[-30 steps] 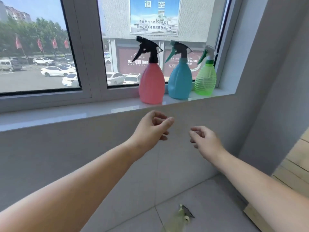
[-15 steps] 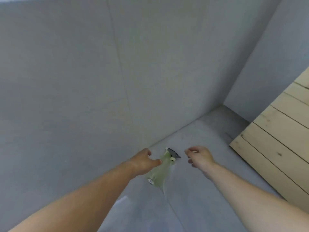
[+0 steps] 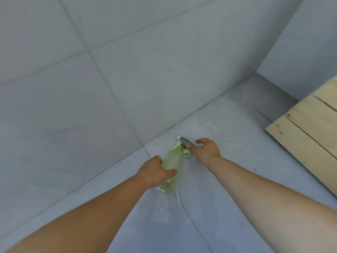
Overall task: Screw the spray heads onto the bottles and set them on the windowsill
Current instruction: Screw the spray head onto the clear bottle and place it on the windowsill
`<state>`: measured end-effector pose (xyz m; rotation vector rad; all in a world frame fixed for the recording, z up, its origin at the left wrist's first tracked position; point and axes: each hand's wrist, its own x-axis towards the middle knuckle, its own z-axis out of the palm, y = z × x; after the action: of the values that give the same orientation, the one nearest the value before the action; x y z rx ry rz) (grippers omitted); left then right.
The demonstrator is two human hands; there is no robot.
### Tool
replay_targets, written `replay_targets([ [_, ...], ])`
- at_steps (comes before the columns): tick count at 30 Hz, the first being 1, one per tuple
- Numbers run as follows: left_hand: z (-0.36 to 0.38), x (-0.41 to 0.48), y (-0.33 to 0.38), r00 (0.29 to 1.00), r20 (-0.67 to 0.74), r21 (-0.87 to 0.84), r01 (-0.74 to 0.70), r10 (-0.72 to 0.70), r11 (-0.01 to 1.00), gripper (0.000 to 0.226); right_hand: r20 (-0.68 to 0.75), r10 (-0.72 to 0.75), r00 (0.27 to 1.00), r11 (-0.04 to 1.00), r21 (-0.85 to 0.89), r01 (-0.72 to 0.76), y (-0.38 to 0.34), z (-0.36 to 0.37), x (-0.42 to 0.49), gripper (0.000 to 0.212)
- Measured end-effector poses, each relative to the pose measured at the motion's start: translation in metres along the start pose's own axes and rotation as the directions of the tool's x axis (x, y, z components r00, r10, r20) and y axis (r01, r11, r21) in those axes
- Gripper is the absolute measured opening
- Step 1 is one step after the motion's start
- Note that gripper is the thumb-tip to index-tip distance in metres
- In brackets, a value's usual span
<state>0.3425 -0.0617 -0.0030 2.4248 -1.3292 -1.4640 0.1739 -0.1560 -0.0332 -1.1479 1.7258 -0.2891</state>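
A pale green see-through bottle lies on its side on the grey floor tiles, close to the wall. My left hand wraps over its lower half, thumb across the body. At the bottle's neck end lies a green and black spray head. Whether it is joined to the neck I cannot tell. My right hand reaches in from the right with fingers apart, its thumb tip touching the spray head. The windowsill is out of view.
A grey tiled wall rises just behind the bottle. A pale wooden board lies on the floor at the right. The room corner is at the upper right.
My view has dropped from the windowsill with three bottles to the floor. Both hands came down; the left closed around the green bottle and the right reached the spray head.
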Motion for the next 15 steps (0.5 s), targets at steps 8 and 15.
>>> replay_targets([
  [8, -0.002, 0.003, -0.028, 0.992, 0.074, -0.241, 0.114, -0.099, 0.964, 0.071, -0.017, -0.024, 1.000, 0.991, -0.130, 0.022, -0.008, 0.010, 0.008, 0.057],
  [15, 0.003, 0.000, -0.034, 0.994, 0.068, -0.316, 0.107, -0.090, 0.943, 0.068, 0.019, 0.008, 1.000, 0.997, -0.071, -0.007, -0.002, 0.022, 0.014, 0.036],
])
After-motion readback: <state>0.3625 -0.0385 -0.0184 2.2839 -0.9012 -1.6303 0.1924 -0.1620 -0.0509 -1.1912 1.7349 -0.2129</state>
